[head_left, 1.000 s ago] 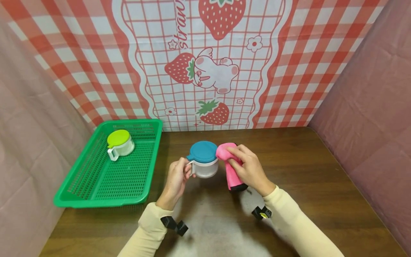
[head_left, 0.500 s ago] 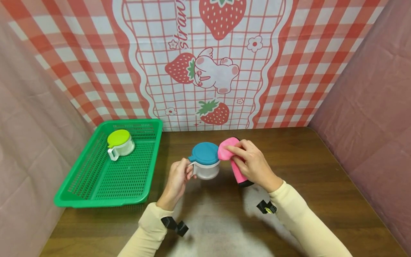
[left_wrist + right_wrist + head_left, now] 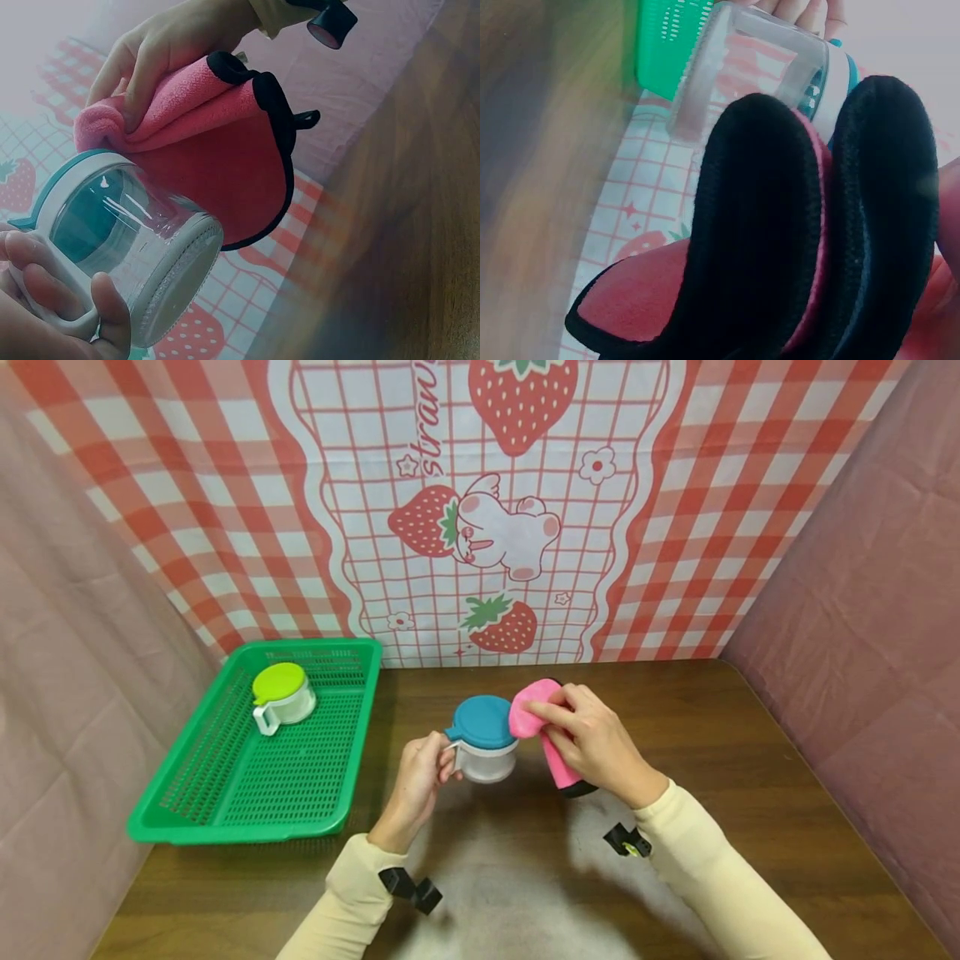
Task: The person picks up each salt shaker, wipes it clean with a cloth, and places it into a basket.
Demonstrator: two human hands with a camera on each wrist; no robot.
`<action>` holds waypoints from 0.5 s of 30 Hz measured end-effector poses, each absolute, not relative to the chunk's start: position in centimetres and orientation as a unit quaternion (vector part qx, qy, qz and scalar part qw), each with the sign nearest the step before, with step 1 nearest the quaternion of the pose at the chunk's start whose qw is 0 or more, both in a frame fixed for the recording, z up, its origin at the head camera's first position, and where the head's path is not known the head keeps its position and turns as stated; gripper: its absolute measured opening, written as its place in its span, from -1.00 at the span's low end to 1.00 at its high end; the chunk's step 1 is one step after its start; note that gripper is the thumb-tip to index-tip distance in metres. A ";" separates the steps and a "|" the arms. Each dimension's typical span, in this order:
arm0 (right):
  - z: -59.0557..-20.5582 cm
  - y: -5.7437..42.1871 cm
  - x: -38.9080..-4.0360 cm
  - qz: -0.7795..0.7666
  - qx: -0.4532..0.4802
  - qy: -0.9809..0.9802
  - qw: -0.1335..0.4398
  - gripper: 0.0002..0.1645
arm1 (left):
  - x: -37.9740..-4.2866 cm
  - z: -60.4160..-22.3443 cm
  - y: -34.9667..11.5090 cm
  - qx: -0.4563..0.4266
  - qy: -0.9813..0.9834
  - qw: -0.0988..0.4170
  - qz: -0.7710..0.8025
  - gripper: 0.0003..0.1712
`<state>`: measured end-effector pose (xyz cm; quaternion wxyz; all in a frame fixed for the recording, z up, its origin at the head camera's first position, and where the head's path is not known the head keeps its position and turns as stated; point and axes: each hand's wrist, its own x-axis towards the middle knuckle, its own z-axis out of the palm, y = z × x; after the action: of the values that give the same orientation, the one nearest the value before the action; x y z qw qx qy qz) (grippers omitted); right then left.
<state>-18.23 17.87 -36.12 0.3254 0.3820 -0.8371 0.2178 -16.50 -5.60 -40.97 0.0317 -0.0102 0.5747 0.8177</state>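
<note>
A clear jar (image 3: 486, 764) with a white handle and a blue lid (image 3: 485, 722) is held above the table by my left hand (image 3: 417, 778). In the left wrist view those fingers curl through and round the handle (image 3: 67, 289). My right hand (image 3: 600, 739) pinches a folded pink cloth (image 3: 187, 135) with black edging. A bunched fold of the cloth lies against the right side of the blue lid, and the rest hangs below the hand. Black-edged folds of the cloth cover much of the right wrist view, with the jar's clear side (image 3: 757, 64) behind them.
A green plastic basket (image 3: 352, 760) stands on the left of the wooden table (image 3: 675, 710). Inside it sits a similar jar with a lime-green lid (image 3: 279, 682). A red-and-white checked strawberry cloth (image 3: 660, 527) hangs behind, with pink drapes at both sides.
The jar and my left hand have shifted slightly right and nearer. My right hand has moved a little right with the cloth, whose bunched fold stays at the lid's edge.
</note>
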 end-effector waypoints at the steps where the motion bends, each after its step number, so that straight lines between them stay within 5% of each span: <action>1: -36.1 17.9 -18.2 0.210 0.387 -0.836 0.327 -0.56 | -16.5 -41.0 -5.5 -0.008 0.575 0.032 0.817 -0.63; 15: -35.6 18.0 -17.7 0.146 0.418 -0.844 0.304 -0.61 | -16.6 -41.0 -4.8 -0.007 0.590 0.033 0.806 -0.64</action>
<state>-17.66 17.96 -35.58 0.3045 0.4177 -0.8435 0.1460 -16.62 -4.79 -40.98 0.0331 -0.0073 0.5904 0.8064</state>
